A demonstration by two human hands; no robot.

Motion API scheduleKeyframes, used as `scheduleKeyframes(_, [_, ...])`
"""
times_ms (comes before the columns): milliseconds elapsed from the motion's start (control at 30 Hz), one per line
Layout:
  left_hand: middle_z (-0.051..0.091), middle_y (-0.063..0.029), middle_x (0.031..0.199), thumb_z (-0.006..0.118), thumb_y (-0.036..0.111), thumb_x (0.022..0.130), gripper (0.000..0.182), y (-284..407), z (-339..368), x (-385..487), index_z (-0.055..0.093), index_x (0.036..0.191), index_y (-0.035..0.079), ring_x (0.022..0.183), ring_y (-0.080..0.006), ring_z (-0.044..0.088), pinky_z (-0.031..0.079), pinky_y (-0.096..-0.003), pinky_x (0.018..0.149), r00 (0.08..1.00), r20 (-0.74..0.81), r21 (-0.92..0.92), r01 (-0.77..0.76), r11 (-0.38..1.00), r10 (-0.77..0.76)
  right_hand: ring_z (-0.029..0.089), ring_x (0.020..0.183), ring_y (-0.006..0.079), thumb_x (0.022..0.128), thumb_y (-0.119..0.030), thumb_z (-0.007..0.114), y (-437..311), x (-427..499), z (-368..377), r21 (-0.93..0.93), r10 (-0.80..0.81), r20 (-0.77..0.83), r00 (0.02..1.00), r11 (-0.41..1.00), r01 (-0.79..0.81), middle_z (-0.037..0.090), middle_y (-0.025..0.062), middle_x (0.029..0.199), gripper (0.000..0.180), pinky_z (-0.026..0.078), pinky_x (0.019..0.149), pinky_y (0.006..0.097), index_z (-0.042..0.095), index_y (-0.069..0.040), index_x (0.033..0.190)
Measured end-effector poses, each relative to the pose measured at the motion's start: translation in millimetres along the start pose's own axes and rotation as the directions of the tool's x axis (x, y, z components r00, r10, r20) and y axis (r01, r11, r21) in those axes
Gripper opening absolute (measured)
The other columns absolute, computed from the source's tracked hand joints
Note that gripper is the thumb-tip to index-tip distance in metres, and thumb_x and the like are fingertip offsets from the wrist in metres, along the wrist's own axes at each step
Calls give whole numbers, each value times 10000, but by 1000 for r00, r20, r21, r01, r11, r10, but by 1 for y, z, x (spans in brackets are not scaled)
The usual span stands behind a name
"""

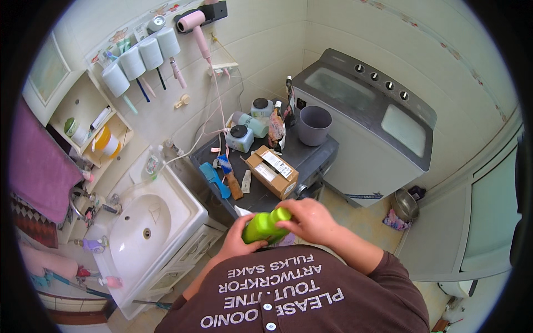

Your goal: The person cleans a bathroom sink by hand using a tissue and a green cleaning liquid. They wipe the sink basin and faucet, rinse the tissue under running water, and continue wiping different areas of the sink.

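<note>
A green plastic bottle (pixel 259 228) is held close to the chest, tilted, with its cap end towards the right. My left hand (pixel 239 238) wraps around its body. My right hand (pixel 308 220) has its fingers and thumb on the green cap (pixel 281 214); whether the cap is loose I cannot tell. Just beyond the hands, on a dark grey top, lie an opened cardboard box (pixel 272 172), a small white tube (pixel 246 182), a brown-handled brush (pixel 234 185) and a blue comb (pixel 215 180). Something white (pixel 241 211) shows beside the left hand, partly hidden.
A white washbasin (pixel 141 224) is at the left. Behind the box stand a grey-purple bucket (pixel 315 127), blue jars (pixel 239 139) and pouches (pixel 277 127). A twin-tub washing machine (pixel 366 112) stands at the right. A pink hair dryer (pixel 195 29) hangs on the wall, its cord trailing down.
</note>
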State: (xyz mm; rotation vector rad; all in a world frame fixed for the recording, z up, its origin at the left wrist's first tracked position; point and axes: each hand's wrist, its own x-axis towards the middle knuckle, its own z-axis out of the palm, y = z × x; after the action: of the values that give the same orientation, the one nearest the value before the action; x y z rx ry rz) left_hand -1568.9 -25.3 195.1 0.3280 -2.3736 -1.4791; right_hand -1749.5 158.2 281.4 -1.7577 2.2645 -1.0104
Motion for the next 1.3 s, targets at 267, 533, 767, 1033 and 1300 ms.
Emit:
scheduleKeyframes(267, [569, -89, 1223, 586, -29, 921, 455, -45, -47, -41, 464, 1357, 17, 1071, -157, 560, 452, -296, 934, 841, -492, -240, 116, 964, -223, 601, 853, 348, 903, -223, 663, 71, 23, -93, -154, 132, -401, 906, 966, -209, 664, 133, 951, 319, 485, 781, 412, 587, -51, 1161])
scheduleKeyframes(533, [416, -147, 1465, 521, -92, 896, 574, -67, -57, -133, 371, 1441, 5, 1275, -216, 485, 420, -340, 1029, 599, -712, -271, 247, 930, -367, 644, 957, 304, 918, -337, 622, 196, 88, -33, -456, 205, -217, 954, 843, -285, 692, 115, 990, 351, 461, 816, 424, 591, -100, 1174])
scheduleKeyframes(767, [302, -180, 1553, 473, -95, 877, 668, -84, -52, -170, 272, 1509, -16, 1374, -264, 391, 349, -354, 1095, 560, -737, -288, 247, 925, -379, 642, 971, 299, 922, -347, 611, 244, 110, 5, -530, 245, -152, 958, 798, -288, 685, 98, 1040, 348, 468, 834, 428, 601, -128, 1193])
scheduleKeyframes(1033, [410, -192, 1482, 472, -60, 908, 571, -87, -47, -198, 347, 1465, -59, 1309, -241, 460, 362, -333, 1079, 474, -788, -316, 238, 918, -394, 629, 984, 350, 923, -314, 607, 261, 128, 10, -473, 244, -171, 954, 830, -297, 656, 139, 1023, 341, 506, 820, 459, 588, -150, 1222])
scheduleKeyframes(1300, [463, -173, 1445, 462, -42, 922, 513, -88, -49, -207, 398, 1431, -57, 1213, -205, 539, 419, -309, 1020, 458, -830, -224, 250, 942, -319, 631, 962, 323, 906, -340, 639, 236, 133, 3, -538, 137, -300, 944, 793, -286, 625, 140, 996, 432, 509, 808, 446, 575, -100, 1259])
